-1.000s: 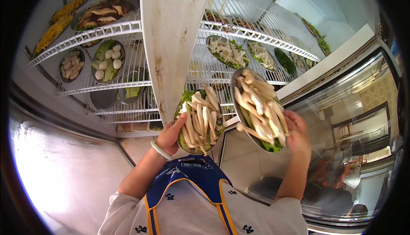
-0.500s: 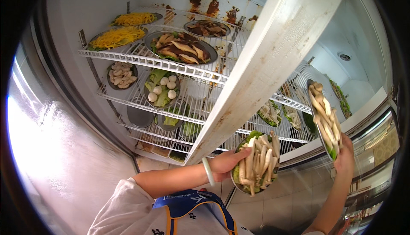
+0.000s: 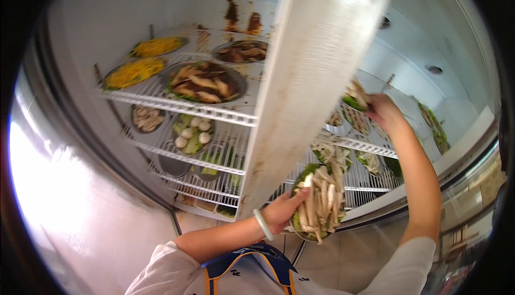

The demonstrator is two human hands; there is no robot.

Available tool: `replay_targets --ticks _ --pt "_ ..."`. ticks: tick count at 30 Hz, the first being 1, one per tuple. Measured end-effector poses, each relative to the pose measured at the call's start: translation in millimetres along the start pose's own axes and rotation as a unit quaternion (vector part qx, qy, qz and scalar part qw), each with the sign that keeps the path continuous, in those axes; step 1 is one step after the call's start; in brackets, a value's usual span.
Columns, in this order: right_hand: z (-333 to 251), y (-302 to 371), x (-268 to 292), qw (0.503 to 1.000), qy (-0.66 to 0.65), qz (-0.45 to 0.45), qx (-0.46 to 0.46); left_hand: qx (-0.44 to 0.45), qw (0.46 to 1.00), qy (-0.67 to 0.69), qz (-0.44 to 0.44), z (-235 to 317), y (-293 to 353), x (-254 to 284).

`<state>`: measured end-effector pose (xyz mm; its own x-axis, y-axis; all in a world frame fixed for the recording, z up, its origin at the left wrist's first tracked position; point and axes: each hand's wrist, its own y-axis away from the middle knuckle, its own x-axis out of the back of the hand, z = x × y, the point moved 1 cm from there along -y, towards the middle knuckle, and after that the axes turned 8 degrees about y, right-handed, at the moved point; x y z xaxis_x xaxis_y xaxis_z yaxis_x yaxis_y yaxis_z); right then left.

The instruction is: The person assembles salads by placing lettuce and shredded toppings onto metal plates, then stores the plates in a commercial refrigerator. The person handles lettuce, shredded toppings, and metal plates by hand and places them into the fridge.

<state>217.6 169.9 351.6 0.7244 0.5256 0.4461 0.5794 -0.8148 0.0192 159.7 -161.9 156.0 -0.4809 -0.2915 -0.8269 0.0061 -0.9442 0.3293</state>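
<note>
My left hand [image 3: 284,212], with a pale bangle at the wrist, grips the rim of an oval metal plate of long mushrooms [image 3: 322,201] on green leaves. Its thumb lies over the top, and the plate is in front of the fridge's right side. My right hand [image 3: 383,111] reaches into that side above the upper shelf, closed on the near end of another plate of mushrooms [image 3: 355,92] with leaves. The centre post partly hides this second plate. Just below it on the shelf stands a plate of sliced food on leaves [image 3: 356,119].
A wide white post [image 3: 300,80] divides the fridge. On its left, wire shelves [image 3: 188,110] bear plates of yellow shreds [image 3: 134,73], brown sliced mushrooms [image 3: 206,83] and white balls on lettuce [image 3: 194,134]. Glass doors [image 3: 70,187] stand at both sides. Rust stains mark the back wall.
My right hand has carried its plate from outside the right compartment inward and leftward, over the upper shelf. My left hand still holds its plate in nearly the same place. The view has shifted slightly.
</note>
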Motion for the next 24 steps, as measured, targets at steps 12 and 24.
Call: replay_targets --ticks 12,24 --pt "-12.2 -185.5 -18.2 0.995 0.077 -0.06 -0.02 -0.072 0.996 0.04 0.018 -2.6 -55.1 -32.6" --pt "-36.7 -230.5 -72.3 0.992 0.082 0.067 0.063 -0.107 0.991 0.058 0.057 -5.2 -35.9 -36.7"
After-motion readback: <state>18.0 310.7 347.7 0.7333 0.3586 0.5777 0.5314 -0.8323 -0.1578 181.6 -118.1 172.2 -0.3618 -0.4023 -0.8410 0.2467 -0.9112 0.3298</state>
